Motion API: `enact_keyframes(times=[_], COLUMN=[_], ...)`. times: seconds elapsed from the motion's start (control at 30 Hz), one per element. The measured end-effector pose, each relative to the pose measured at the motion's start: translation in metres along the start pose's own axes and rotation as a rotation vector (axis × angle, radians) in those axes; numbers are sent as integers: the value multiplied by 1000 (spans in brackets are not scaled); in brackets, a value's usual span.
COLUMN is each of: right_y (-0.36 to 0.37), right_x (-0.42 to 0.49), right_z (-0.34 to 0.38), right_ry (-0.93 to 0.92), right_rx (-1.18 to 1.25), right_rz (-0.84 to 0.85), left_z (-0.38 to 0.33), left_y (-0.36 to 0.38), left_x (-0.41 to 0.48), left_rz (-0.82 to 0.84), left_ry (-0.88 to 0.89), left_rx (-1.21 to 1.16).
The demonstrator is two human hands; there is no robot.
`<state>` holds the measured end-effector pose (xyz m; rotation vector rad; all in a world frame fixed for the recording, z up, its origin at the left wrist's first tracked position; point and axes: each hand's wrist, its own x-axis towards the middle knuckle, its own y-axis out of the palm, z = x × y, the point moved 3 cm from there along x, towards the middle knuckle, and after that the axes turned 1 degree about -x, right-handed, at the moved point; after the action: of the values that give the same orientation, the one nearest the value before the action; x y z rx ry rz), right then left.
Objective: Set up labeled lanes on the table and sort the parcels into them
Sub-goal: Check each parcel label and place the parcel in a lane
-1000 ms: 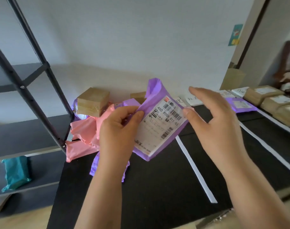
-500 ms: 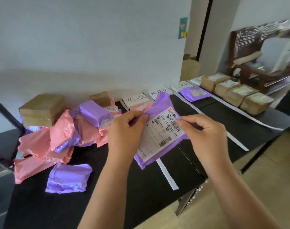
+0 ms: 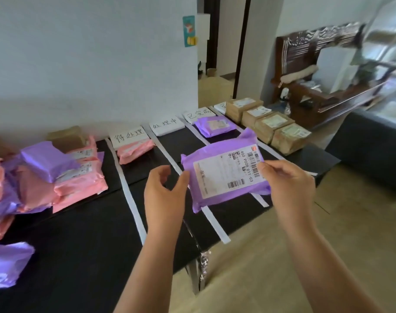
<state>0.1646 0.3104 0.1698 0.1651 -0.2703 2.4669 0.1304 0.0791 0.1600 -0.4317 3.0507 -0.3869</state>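
A purple parcel (image 3: 224, 175) with a white barcode label hangs above the black table (image 3: 90, 233), over the middle lanes. My right hand (image 3: 287, 184) pinches its right edge. My left hand (image 3: 164, 197) sits at its left edge with loosely curled fingers, the thumb just by the wrapper and holding nothing. White tape strips (image 3: 133, 206) divide the table into lanes headed by handwritten cards (image 3: 129, 137). One pink parcel (image 3: 134, 150) lies in the first lane and another purple parcel (image 3: 214, 126) in the third. Several brown boxes (image 3: 269, 125) fill the far right lane.
A heap of pink and purple parcels (image 3: 57, 177) covers the table's left side, with one purple parcel (image 3: 5, 265) lying apart near the front. Carved wooden furniture (image 3: 316, 71) and a dark bench (image 3: 368, 150) stand to the right, past the table's end.
The view has swung right from the heap toward the lanes. The parcel has travelled right and turned label-up. My left hand has let go of it while my right hand keeps its pinch.
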Motion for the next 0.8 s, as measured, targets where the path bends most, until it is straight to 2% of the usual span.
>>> enact_keyframes(times=[0.17, 0.3, 0.57, 0.8], right_y=[-4, 18, 82, 128], right_x=[35, 64, 133, 180], right_z=[-24, -40, -59, -85], right_ry=[95, 143, 111, 137], right_rx=[54, 17, -282, -321], right_rz=[18, 80, 349, 423], left_z=[8, 16, 29, 52], left_y=[46, 63, 88, 110], left_x=[5, 31, 118, 174], left_rz=[135, 106, 85, 36], left_ry=[-76, -113, -188, -250], left_rx=[54, 53, 66, 171])
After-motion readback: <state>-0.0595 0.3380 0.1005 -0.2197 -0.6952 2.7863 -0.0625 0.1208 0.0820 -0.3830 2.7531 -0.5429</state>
